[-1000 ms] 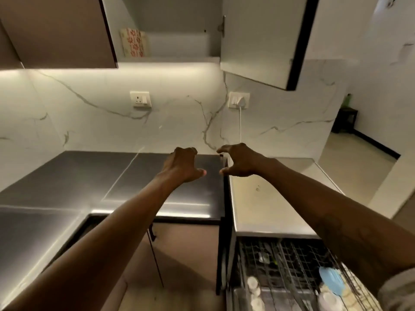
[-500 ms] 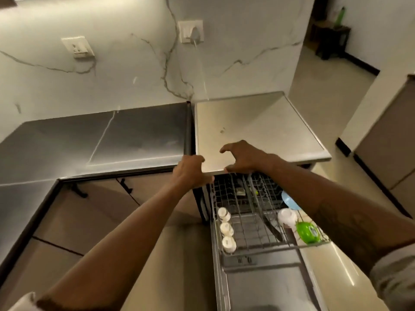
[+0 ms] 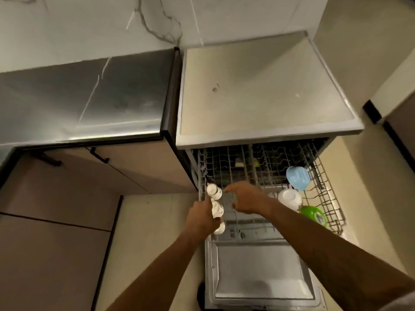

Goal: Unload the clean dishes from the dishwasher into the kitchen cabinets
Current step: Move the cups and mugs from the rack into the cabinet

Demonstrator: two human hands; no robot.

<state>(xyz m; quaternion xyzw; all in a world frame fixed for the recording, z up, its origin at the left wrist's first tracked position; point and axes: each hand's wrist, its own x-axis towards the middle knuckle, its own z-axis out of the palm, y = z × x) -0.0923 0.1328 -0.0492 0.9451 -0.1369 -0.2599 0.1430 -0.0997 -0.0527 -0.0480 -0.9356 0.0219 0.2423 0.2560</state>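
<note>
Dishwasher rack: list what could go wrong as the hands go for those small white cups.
1. The three small white cups sit in a tight row along the rack's left edge; the left hand, reaching at the middle one, might knock a neighbour off onto the floor.
2. The right hand reaches between upright wire tines and may snag.
3. The open dishwasher door lies low in front, a possible trip hazard.

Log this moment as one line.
stage: reaching into rack | left hand: at middle cup, grip unclear | right hand: open, near far cup | door: down
</note>
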